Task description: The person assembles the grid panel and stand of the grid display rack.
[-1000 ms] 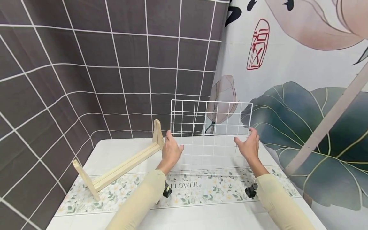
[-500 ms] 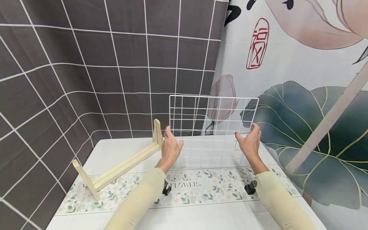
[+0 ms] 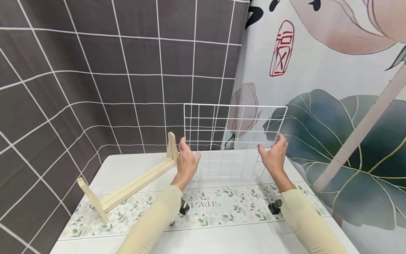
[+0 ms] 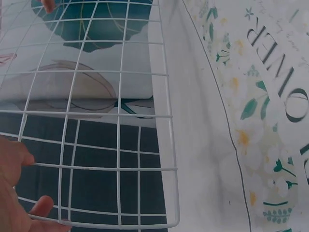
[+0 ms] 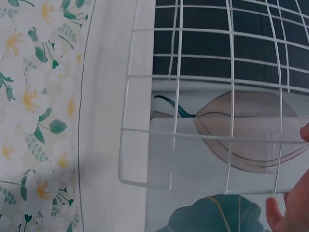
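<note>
Between my two hands stands a white wire grid panel [image 3: 234, 130], its lower wires faint against the white cloth. My left hand [image 3: 186, 164] grips its left edge; in the left wrist view the thumb and fingers [image 4: 42, 207] curl at the side wire. The panel's right edge is held by my right hand [image 3: 274, 153], partly seen at the border of the right wrist view. To the left of the panel sits a pale wooden stand [image 3: 139, 181], a long grooved bar with an upright at each end. Its far upright [image 3: 171, 144] is close beside my left hand.
A white table [image 3: 136, 164] carries a floral strip [image 3: 234, 203] with printed lettering. Behind and left hangs a dark grid-patterned curtain [image 3: 136, 88]; on the right, a curtain with printed leaves [image 3: 320, 148]. Small black cameras [image 3: 275, 206] sit at both wrists.
The grid panel has risen slightly, and its lower edge has shifted away from me off the floral strip. Both hands keep hold of it. The wooden stand stays in place.
</note>
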A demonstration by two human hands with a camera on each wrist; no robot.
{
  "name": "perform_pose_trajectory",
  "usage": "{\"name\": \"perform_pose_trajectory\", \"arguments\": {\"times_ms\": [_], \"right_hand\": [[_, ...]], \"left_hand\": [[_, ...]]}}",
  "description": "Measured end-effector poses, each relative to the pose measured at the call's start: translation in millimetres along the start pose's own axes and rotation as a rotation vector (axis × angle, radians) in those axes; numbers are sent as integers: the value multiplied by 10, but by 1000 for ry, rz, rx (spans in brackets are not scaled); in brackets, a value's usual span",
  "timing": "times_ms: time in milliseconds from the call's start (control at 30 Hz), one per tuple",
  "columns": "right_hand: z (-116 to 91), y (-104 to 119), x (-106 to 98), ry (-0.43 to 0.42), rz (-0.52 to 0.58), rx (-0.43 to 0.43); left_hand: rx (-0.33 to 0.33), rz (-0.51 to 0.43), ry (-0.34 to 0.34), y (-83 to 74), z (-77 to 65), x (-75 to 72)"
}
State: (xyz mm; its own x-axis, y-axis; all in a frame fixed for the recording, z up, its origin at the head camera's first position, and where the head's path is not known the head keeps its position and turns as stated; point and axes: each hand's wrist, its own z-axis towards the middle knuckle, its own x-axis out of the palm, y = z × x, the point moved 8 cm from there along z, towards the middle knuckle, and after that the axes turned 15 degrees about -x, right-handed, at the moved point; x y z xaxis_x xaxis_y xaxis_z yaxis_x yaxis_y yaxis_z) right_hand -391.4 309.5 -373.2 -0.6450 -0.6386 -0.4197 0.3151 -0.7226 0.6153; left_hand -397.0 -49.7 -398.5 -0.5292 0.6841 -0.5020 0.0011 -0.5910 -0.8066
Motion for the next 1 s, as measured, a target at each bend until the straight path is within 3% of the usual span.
{"name": "perform_pose_trajectory", "arguments": {"times_ms": [233,400,500,767,1000], "right_hand": [[-58,315,-37,-142,-71,-230],[-186,619,139,-94,-116,-482],[-258,757,266,-37,-166,-576],[-356,961,533,61,-223,-653],[-362,1050,653,98,-245,-663]], "left_hand": [[-11,-9,-3,-38,28,-40],[-16,-13,-19,-44,42,-68],[-8,-24,-21,-59,40,-76],[-36,-20,-30,-52,55,-112],[-23,-24,-17,-69,41,-141]]}}
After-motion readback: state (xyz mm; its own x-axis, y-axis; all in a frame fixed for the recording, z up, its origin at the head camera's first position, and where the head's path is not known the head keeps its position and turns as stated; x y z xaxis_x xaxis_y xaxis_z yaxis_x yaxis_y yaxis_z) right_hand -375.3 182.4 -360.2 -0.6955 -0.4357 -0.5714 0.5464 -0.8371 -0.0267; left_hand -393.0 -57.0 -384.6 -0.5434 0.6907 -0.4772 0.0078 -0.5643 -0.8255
